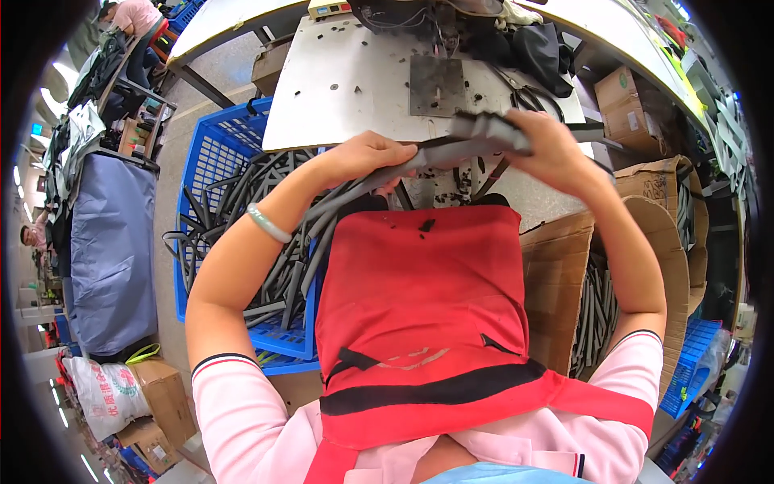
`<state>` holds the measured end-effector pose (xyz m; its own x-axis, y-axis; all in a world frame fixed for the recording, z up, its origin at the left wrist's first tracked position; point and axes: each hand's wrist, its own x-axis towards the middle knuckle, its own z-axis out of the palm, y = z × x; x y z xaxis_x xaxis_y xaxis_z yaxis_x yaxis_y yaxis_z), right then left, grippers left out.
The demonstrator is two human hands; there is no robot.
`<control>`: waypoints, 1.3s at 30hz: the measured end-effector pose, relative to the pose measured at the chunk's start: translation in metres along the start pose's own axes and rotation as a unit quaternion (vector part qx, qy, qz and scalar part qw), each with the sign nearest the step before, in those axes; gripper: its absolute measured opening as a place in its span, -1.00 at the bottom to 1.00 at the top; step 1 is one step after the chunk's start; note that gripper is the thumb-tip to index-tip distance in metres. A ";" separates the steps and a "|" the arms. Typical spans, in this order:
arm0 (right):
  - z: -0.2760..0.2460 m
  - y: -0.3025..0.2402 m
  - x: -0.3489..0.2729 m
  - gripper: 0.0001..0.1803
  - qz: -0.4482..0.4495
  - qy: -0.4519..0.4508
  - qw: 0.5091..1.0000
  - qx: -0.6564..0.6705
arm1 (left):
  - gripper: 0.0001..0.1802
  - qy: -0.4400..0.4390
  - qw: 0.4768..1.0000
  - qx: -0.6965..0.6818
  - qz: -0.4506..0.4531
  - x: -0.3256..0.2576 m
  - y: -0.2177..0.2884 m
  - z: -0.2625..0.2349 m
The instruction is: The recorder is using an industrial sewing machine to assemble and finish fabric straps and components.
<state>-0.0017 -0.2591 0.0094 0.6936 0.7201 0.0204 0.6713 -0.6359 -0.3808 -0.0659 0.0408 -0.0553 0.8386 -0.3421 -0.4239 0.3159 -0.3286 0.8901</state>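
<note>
A grey and black strip (451, 152) of fabric-like material stretches between my two hands, in front of the table's near edge. My left hand (367, 157) pinches it toward its left end, fingers closed. My right hand (556, 153), smeared a little by motion, is closed around the folded, bunched part on the right. Below my left hand, more grey strips (302, 262) lie in a heap in a blue plastic crate (200, 157), some hanging over its side. A red apron (423, 298) with dark scraps on it covers my lap.
Ahead stands a white worktable (318, 89) with a dark machine (423, 16), a metal plate (436, 85), black-handled scissors (532, 98), black cloth (542, 60) and scattered scraps. To my right, an open cardboard box (556, 282) holds grey strips. A blue-grey covered stack (113, 250) stands left.
</note>
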 end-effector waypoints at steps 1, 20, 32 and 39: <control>-0.010 0.008 -0.007 -0.30 0.054 -0.016 0.996 0.063 | -0.60 -0.018 0.998 -0.061 0.007 -0.004 0.007 -0.001; -0.033 0.065 0.024 -0.19 0.074 0.115 0.988 0.065 | -0.67 0.204 0.949 0.163 0.176 0.047 0.079 -0.028; -0.046 0.071 0.043 -0.12 0.115 0.088 0.985 0.096 | -0.72 0.220 0.955 0.155 0.127 0.053 0.093 -0.036; -0.039 0.064 0.035 -0.08 0.110 0.126 0.982 0.088 | -0.73 0.223 0.961 0.048 0.158 0.050 0.077 -0.035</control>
<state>0.0754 -0.2855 0.0215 0.8741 0.4654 0.1391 0.4580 -0.6944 -0.5550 0.0161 0.0288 -0.0021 0.9995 -0.0331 -0.0015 -0.0104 -0.3570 0.9340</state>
